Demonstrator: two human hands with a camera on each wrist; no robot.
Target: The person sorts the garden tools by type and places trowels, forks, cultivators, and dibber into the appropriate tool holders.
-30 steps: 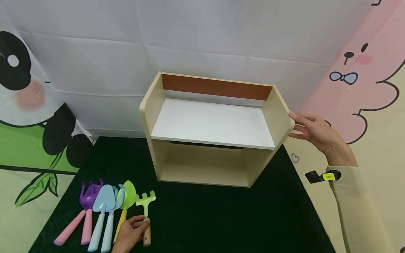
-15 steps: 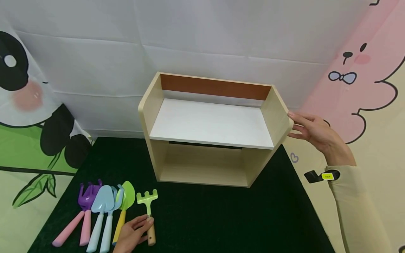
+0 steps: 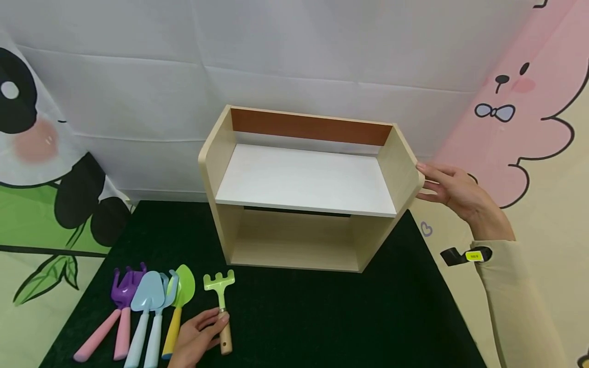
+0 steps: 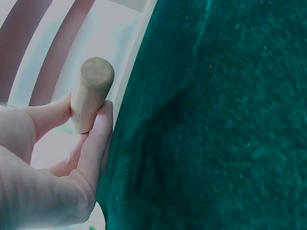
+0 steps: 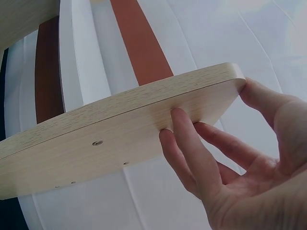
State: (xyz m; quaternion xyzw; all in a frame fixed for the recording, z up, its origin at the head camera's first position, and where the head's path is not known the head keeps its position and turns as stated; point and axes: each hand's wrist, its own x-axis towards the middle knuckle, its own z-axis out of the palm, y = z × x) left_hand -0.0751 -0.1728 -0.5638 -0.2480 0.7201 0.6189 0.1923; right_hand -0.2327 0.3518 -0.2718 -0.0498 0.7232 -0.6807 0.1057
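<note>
My left hand pinches the wooden handle of a small green hand rake between thumb and fingers, its tines pointing away from me. In the left wrist view the round end of the handle sticks up from the grip, while the rake's head is hidden. A two-tier wooden shelf with a white middle board stands at the back of the table. My right hand touches its right side panel. Seen from the right wrist, several fingers rest against the panel's outer face, with the thumb at its rounded corner.
Left of the rake lie a green trowel with a yellow handle, a light blue trowel overlapping another light blue tool, and purple tools with pink handles. A dark green cloth covers the table; a white curtain hangs behind.
My left hand has carried the rake rightward and slightly away from me, widening its gap from the green trowel. The right hand keeps its place on the shelf's side.
</note>
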